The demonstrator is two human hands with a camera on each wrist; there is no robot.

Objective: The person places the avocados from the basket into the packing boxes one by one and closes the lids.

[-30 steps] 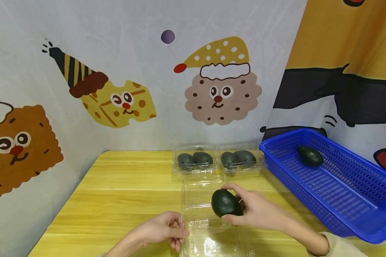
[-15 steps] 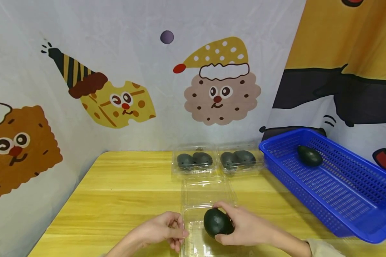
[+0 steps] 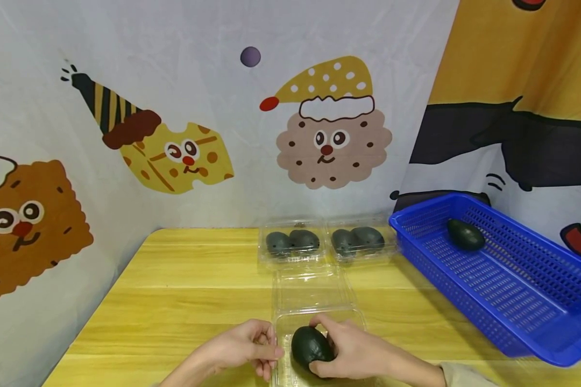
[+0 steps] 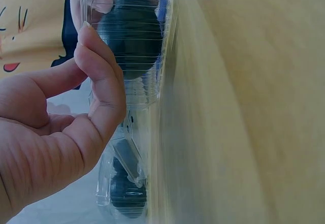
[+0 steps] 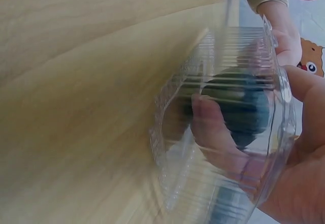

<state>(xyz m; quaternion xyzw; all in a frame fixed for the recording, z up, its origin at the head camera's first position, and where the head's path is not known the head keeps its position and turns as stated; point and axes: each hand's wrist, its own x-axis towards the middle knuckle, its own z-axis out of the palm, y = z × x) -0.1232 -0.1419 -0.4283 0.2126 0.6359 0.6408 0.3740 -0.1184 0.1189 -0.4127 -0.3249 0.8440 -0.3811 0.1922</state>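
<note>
A dark green avocado (image 3: 310, 344) sits low inside the near half of an open clear plastic clamshell box (image 3: 363, 321). My right hand (image 3: 354, 348) grips it from the right, fingers at the far side and thumb at the near side. In the right wrist view the thumb (image 5: 218, 127) shows through the ribbed clear wall, beside the avocado (image 5: 238, 104). At the box's left edge, my left hand (image 3: 244, 346) pinches the rim between thumb and fingertips. The left wrist view has those fingers (image 4: 104, 82) right at the rim, with the avocado (image 4: 132, 36) behind the wall.
Two closed clear boxes, a left one (image 3: 292, 223) and a right one (image 3: 363, 221), stand at the back with dark avocados inside. A blue perforated basket (image 3: 465, 306) on the right holds one avocado (image 3: 466, 235). A printed cloth (image 3: 252, 161) hangs behind the table (image 3: 174, 290).
My right hand has carried the avocado left and down, from above the box into its near half. The left hand has stayed at the rim.
</note>
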